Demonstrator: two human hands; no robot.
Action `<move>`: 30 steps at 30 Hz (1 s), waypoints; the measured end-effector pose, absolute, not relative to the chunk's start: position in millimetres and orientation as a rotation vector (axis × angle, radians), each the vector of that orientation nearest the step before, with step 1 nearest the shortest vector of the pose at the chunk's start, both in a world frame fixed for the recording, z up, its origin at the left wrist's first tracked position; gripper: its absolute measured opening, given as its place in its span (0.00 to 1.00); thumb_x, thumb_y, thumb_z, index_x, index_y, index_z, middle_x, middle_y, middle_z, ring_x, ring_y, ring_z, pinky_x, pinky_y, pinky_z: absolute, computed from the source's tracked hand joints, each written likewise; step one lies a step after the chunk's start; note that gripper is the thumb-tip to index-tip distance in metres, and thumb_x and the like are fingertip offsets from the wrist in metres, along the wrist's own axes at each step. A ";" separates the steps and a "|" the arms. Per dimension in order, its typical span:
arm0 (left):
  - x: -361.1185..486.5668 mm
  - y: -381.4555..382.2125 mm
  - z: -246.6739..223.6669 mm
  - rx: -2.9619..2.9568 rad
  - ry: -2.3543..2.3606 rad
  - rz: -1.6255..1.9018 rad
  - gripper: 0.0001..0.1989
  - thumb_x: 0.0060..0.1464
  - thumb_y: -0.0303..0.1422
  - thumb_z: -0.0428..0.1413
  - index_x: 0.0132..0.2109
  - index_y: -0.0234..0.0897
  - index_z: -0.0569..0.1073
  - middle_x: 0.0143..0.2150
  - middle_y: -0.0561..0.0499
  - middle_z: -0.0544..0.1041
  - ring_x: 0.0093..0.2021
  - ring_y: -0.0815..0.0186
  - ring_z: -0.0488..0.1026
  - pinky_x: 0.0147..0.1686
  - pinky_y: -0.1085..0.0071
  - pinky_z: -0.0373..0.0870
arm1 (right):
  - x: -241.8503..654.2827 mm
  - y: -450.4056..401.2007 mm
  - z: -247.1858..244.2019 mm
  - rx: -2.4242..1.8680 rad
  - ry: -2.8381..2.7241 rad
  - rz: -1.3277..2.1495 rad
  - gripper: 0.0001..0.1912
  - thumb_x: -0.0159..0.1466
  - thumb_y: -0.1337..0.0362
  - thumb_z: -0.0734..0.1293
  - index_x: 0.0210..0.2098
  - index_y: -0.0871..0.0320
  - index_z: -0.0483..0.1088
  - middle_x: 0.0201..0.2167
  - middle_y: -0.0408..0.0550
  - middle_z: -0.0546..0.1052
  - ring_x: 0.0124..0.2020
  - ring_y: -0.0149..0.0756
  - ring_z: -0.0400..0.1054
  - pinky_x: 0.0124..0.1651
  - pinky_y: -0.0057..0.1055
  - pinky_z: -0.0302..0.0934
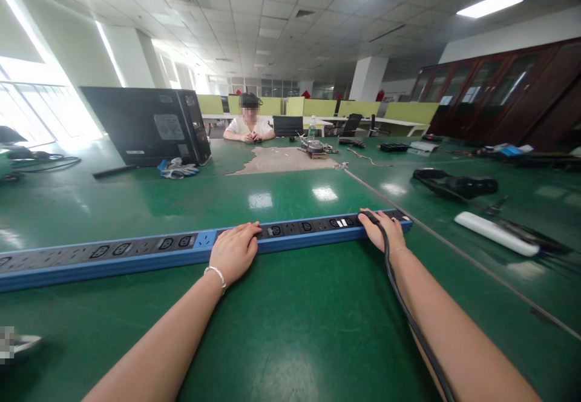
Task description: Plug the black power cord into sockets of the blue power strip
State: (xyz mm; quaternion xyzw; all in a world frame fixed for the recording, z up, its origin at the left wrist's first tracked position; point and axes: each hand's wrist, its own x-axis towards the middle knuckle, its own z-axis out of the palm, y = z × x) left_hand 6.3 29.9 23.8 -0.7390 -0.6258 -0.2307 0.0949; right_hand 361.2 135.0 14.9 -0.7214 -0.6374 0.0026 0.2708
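A long blue and black power strip (pixel 167 261) lies across the green table, with rows of sockets on its top. My left hand (pixel 235 250) rests on the strip just right of its blue socket section, fingers together over the top and nothing visible under them. Near the strip's right end, my right hand (pixel 382 230) is closed around the plug end of a black cable (pixel 399 296). The cable runs back along my right forearm. The plug is mostly hidden by the fingers, so whether it sits in a socket cannot be made out.
Beyond the strip stand a black computer case (pixel 140 126) and gloves (pixel 178 168). A person (pixel 249 126) sits across the green table (pixel 290 329). To the right lie a white bar-shaped object (pixel 495 233) and a black object (pixel 456 184).
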 end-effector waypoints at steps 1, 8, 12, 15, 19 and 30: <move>6.3 30.0 23.8 -2.192 -1.856 -0.680 0.14 0.55 0.32 0.44 0.46 0.45 0.70 0.53 0.57 0.72 0.51 0.64 0.70 0.53 0.62 0.62 | 361.7 135.5 13.9 -1.924 -1.711 0.001 0.21 0.62 0.51 0.54 0.49 0.47 0.69 0.53 0.44 0.69 0.58 0.43 0.56 0.60 0.50 0.39; 5.9 30.5 23.6 -2.188 -1.857 -0.675 0.15 0.55 0.32 0.44 0.46 0.45 0.70 0.53 0.57 0.72 0.50 0.64 0.70 0.53 0.63 0.62 | 373.0 138.0 -0.4 -1.768 -1.773 -0.037 0.21 0.62 0.51 0.54 0.51 0.44 0.66 0.51 0.44 0.71 0.57 0.41 0.57 0.59 0.53 0.37; 5.9 30.8 23.5 -2.195 -1.855 -0.687 0.15 0.55 0.32 0.44 0.46 0.46 0.70 0.53 0.57 0.72 0.51 0.65 0.70 0.53 0.63 0.62 | 373.1 137.8 -2.5 -1.750 -1.777 -0.090 0.21 0.62 0.51 0.54 0.51 0.45 0.66 0.50 0.44 0.71 0.56 0.40 0.59 0.59 0.52 0.38; 5.7 30.8 23.1 -2.198 -1.852 -0.694 0.15 0.55 0.32 0.43 0.46 0.46 0.70 0.53 0.56 0.72 0.51 0.65 0.69 0.53 0.63 0.62 | 369.4 134.9 -1.9 -1.736 -1.769 -0.153 0.21 0.63 0.50 0.53 0.50 0.47 0.67 0.50 0.46 0.72 0.56 0.40 0.59 0.59 0.51 0.39; 5.3 30.3 22.5 -2.203 -1.839 -0.695 0.15 0.56 0.32 0.43 0.46 0.46 0.70 0.53 0.56 0.72 0.52 0.65 0.69 0.53 0.62 0.62 | 365.6 131.1 -0.5 -1.733 -1.774 -0.192 0.23 0.63 0.50 0.53 0.50 0.49 0.67 0.48 0.47 0.73 0.56 0.41 0.59 0.59 0.51 0.39; 5.7 29.8 23.7 -2.201 -1.847 -0.684 0.15 0.56 0.33 0.43 0.46 0.46 0.70 0.53 0.57 0.72 0.51 0.65 0.69 0.53 0.63 0.62 | 363.6 138.4 3.8 -1.795 -1.684 -0.010 0.21 0.61 0.50 0.54 0.46 0.48 0.70 0.47 0.46 0.74 0.56 0.42 0.58 0.60 0.52 0.35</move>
